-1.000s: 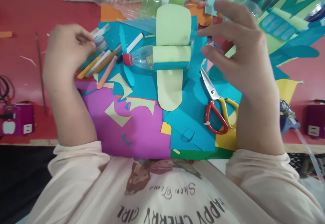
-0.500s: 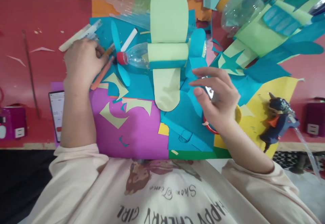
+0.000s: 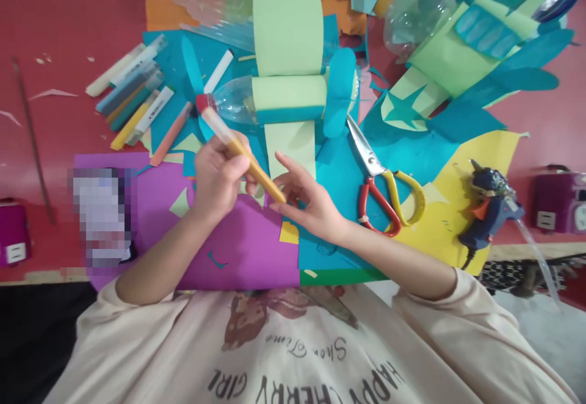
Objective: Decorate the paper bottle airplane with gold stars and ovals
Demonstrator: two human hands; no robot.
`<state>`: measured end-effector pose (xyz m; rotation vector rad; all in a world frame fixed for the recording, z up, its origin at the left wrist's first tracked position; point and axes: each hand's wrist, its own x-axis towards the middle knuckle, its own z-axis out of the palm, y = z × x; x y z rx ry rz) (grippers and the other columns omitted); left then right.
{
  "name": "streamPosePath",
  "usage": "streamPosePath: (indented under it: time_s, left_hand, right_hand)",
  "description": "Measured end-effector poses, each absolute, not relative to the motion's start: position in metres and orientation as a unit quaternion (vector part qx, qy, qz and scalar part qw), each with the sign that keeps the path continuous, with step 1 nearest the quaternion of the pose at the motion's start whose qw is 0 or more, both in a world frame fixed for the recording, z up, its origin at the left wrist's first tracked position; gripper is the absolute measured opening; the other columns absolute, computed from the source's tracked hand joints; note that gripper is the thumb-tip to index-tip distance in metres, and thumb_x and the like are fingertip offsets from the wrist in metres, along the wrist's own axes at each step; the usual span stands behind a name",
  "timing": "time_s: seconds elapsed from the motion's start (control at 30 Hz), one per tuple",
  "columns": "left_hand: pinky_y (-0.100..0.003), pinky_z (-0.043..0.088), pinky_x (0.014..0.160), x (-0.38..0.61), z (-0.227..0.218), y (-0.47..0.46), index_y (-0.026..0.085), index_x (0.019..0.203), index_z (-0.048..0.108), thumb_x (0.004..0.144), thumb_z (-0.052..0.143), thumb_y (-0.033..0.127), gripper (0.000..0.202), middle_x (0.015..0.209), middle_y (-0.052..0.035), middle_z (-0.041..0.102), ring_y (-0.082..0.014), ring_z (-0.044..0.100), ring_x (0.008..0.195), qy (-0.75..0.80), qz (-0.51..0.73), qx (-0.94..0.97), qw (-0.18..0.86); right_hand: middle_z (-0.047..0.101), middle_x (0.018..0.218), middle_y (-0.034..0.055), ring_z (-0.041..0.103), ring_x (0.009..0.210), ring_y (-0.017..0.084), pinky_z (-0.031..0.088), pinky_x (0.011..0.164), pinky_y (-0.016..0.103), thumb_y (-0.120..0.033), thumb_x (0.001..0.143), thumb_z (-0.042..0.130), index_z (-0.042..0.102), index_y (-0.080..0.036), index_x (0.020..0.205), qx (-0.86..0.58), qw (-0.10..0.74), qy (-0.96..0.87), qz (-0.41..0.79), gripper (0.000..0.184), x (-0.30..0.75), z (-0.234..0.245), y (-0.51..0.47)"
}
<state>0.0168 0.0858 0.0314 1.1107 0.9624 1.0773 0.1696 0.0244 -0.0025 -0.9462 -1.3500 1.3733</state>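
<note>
My left hand [image 3: 223, 175] is closed around an orange marker [image 3: 259, 175], held slantwise over the purple paper [image 3: 206, 251]. Its clear end points up toward the red cap [image 3: 202, 104] of a plastic bottle [image 3: 233, 100]. My right hand [image 3: 311, 202] is at the marker's lower end, fingers apart and not wrapped round it; whether the fingertips touch it I cannot tell. Beyond both hands lies the bottle, wrapped in pale green and blue paper with wing-like pieces and a blue propeller shape [image 3: 192, 65]. Scissors [image 3: 373, 169] with red and yellow handles lie to the right.
Several markers [image 3: 132, 96] lie in a row at the left, above a blurred phone [image 3: 103, 215]. A glue gun [image 3: 489, 205] rests on yellow paper [image 3: 494, 154] at the right. Another decorated paper piece [image 3: 458, 44] and a clear bottle [image 3: 416, 19] stand farther back.
My left hand has come from the marker pile to the middle with the orange marker in it. My right hand has moved left, away from the scissors, which now show fully.
</note>
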Motion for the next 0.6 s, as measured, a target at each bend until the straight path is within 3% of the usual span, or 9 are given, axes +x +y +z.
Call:
streamPosePath:
  time_s: [0.07, 0.13, 0.23, 0.37, 0.47, 0.53, 0.6]
  left_hand:
    - [-0.021, 0.041, 0.034, 0.018, 0.022, 0.075, 0.025, 0.074, 0.053, 0.073, 0.073, 0.034, 0.022, 0.053, 0.0091, 0.061, -0.0097, 0.054, 0.037, 0.389, 0.405, 0.501, 0.659]
    - [-0.021, 0.045, 0.038, 0.016, 0.018, 0.069, 0.024, 0.075, 0.053, 0.074, 0.076, 0.032, 0.024, 0.062, 0.0061, 0.067, -0.0116, 0.061, 0.044, 0.384, 0.374, 0.511, 0.672]
    - [-0.024, 0.051, 0.046, 0.011, 0.018, 0.066, 0.022, 0.081, 0.056, 0.077, 0.074, 0.036, 0.023, 0.069, 0.0015, 0.071, -0.0156, 0.068, 0.055, 0.386, 0.303, 0.582, 0.649]
    - [-0.027, 0.053, 0.060, 0.013, 0.018, 0.063, 0.020, 0.096, 0.059, 0.094, 0.054, 0.031, 0.013, 0.087, -0.0039, 0.073, -0.0172, 0.070, 0.072, 0.343, 0.259, 0.790, 0.437]
    - [-0.028, 0.047, 0.056, 0.017, 0.014, 0.060, 0.017, 0.095, 0.055, 0.103, 0.031, 0.027, 0.028, 0.083, -0.0076, 0.070, -0.0199, 0.069, 0.074, 0.303, 0.208, 0.897, 0.244]
    - [-0.028, 0.043, 0.054, 0.018, 0.011, 0.058, 0.018, 0.090, 0.054, 0.105, 0.022, 0.031, 0.037, 0.077, -0.0060, 0.068, -0.0191, 0.067, 0.070, 0.299, 0.179, 0.919, 0.183]
    - [-0.026, 0.042, 0.053, 0.017, 0.010, 0.058, 0.020, 0.091, 0.055, 0.106, 0.022, 0.035, 0.039, 0.072, -0.0023, 0.067, -0.0160, 0.066, 0.064, 0.299, 0.164, 0.921, 0.188]
  right_hand:
    - [0.066, 0.084, -0.0041, 0.057, 0.061, 0.009, 0.051, 0.055, 0.022, -0.031, 0.075, 0.076, 0.055, -0.034, 0.131, -0.381, 0.493, -0.489, 0.611, 0.060, 0.172, -0.006, 0.028]
    - [0.063, 0.072, -0.0055, 0.055, 0.054, 0.008, 0.049, 0.050, 0.021, -0.039, 0.071, 0.079, 0.066, -0.031, 0.116, -0.382, 0.519, -0.413, 0.644, 0.047, 0.177, -0.005, 0.031]
    - [0.055, 0.055, -0.0061, 0.046, 0.042, 0.006, 0.036, 0.037, 0.019, -0.050, 0.074, 0.074, 0.073, -0.025, 0.086, -0.398, 0.562, -0.325, 0.648, 0.028, 0.185, -0.001, 0.031]
    - [0.056, 0.054, -0.0050, 0.046, 0.043, 0.004, 0.036, 0.041, 0.018, -0.043, 0.077, 0.075, 0.067, -0.019, 0.069, -0.451, 0.554, -0.385, 0.585, 0.026, 0.189, 0.007, 0.030]
    - [0.054, 0.051, -0.0064, 0.046, 0.042, 0.004, 0.038, 0.041, 0.018, -0.044, 0.075, 0.076, 0.059, -0.019, 0.067, -0.461, 0.515, -0.413, 0.593, 0.031, 0.188, 0.011, 0.031]
    - [0.055, 0.051, -0.0062, 0.047, 0.041, 0.005, 0.039, 0.039, 0.018, -0.047, 0.075, 0.074, 0.056, -0.020, 0.068, -0.464, 0.493, -0.406, 0.614, 0.034, 0.188, 0.011, 0.031]
    - [0.058, 0.053, -0.0056, 0.049, 0.041, 0.006, 0.039, 0.039, 0.018, -0.048, 0.076, 0.073, 0.056, -0.020, 0.070, -0.466, 0.480, -0.397, 0.628, 0.034, 0.188, 0.010, 0.032]
